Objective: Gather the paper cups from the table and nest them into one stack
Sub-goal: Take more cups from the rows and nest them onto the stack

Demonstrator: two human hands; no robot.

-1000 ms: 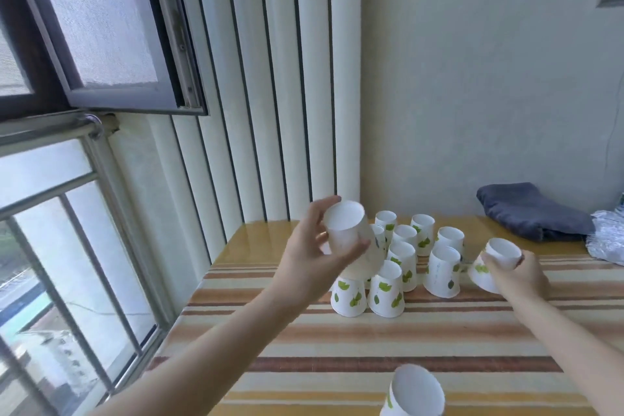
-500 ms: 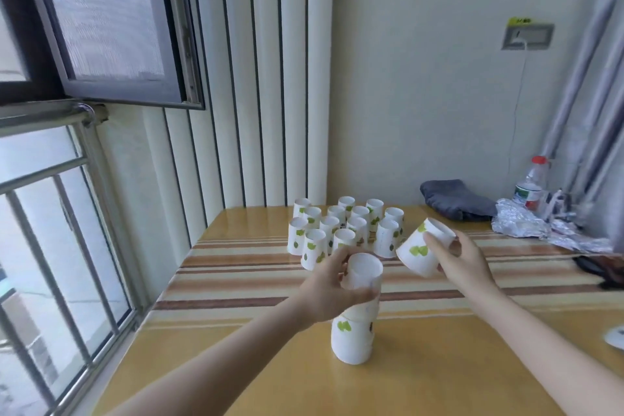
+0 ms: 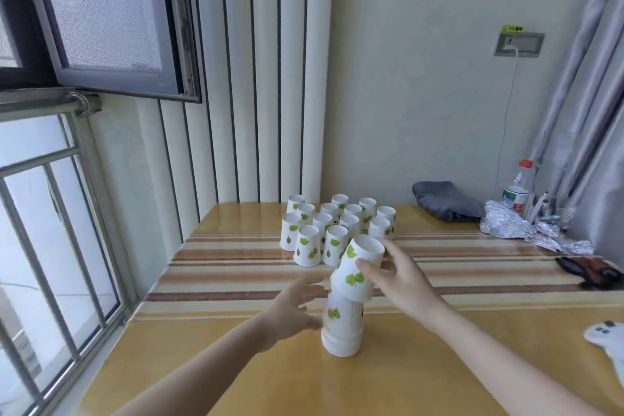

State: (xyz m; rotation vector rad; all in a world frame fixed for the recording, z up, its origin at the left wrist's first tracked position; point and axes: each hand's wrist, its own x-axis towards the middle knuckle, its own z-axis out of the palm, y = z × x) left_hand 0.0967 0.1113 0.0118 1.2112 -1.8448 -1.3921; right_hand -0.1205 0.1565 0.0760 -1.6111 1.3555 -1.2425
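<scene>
Pinching a tilted, upside-down white paper cup [image 3: 358,268] printed with green leaves, the right hand [image 3: 403,284] sets it askew atop the inverted stack [image 3: 341,324] on the glossy striped table [image 3: 236,365], while the left hand [image 3: 293,309], fingers spread loose, steadies the stack beside the cluster of upside-down cups [image 3: 332,230].

- A short stack of upside-down paper cups [image 3: 341,331], white with green leaf prints, is standing on the near part of the wooden table [image 3: 236,375].
- One more inverted cup [image 3: 358,268] is sitting tilted over the stack's top, not fully seated.
- A cluster of matching upside-down cups [image 3: 337,226] is standing close together farther back on the table.
</scene>
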